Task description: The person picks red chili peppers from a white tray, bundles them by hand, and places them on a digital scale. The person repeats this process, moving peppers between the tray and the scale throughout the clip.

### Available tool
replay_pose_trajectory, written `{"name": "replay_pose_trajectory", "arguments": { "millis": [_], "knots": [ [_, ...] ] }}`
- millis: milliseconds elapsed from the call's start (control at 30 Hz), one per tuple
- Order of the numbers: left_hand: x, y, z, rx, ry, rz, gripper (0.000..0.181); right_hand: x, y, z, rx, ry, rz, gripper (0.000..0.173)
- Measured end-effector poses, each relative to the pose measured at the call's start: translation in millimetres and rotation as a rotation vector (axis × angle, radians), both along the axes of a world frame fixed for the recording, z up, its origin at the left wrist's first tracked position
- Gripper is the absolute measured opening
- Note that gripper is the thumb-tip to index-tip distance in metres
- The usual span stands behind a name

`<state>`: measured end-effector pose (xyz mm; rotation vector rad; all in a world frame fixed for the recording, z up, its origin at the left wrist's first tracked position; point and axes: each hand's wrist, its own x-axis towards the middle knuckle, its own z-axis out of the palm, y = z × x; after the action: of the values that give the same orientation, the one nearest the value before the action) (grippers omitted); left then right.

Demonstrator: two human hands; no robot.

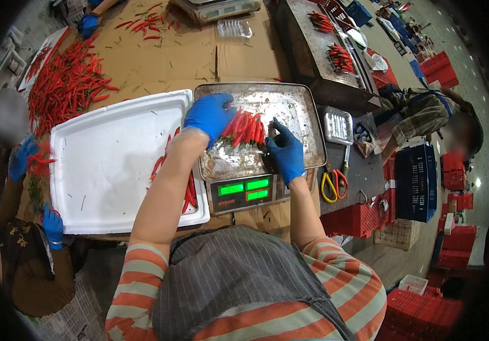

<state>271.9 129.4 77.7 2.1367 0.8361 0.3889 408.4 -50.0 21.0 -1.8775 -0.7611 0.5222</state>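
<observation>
A bunch of red chili peppers (246, 128) lies side by side on the worn metal pan (299, 102) of a digital scale (244, 194). Shiny clear plastic seems to lie around the bunch, though its edges are hard to make out. My left hand (210, 115), in a blue glove, is at the left end of the peppers with its fingers bent over them. At their right end is my right hand (287, 149), also gloved, its thumb and forefinger apart beside the plastic. Whether either hand grips the plastic is unclear. Green digits glow on the scale's display.
Left of the scale stands a white foam tray (112, 162) with a few chilies, partly behind my left forearm. A large chili heap (69, 85) lies beyond. Scissors (334, 185) and clear trays (338, 125) lie to the right. Co-workers' gloved hands (52, 223) work at left.
</observation>
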Motion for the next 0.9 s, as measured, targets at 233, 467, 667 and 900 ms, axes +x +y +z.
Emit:
{"name": "replay_pose_trajectory", "arguments": {
  "millis": [233, 467, 667, 900],
  "knots": [
    [-37, -8, -12, 0.266, -0.123, -0.343, 0.071, -6, 0, 5, 0.045, 0.033, -0.009, 0.044],
    [-22, -17, -25, 0.405, -0.185, -0.289, 0.068, 1, -1, 4, 0.009, 0.051, 0.011, 0.050],
    [-25, -35, -27, 0.455, -0.227, -0.119, 0.064, 3, 4, 3, -0.021, -0.004, 0.047, 0.043],
    [-122, -29, -39, 0.287, -0.447, 0.255, 0.053, 10, -6, -2, 0.117, -0.036, -0.010, 0.034]
  ]
}}
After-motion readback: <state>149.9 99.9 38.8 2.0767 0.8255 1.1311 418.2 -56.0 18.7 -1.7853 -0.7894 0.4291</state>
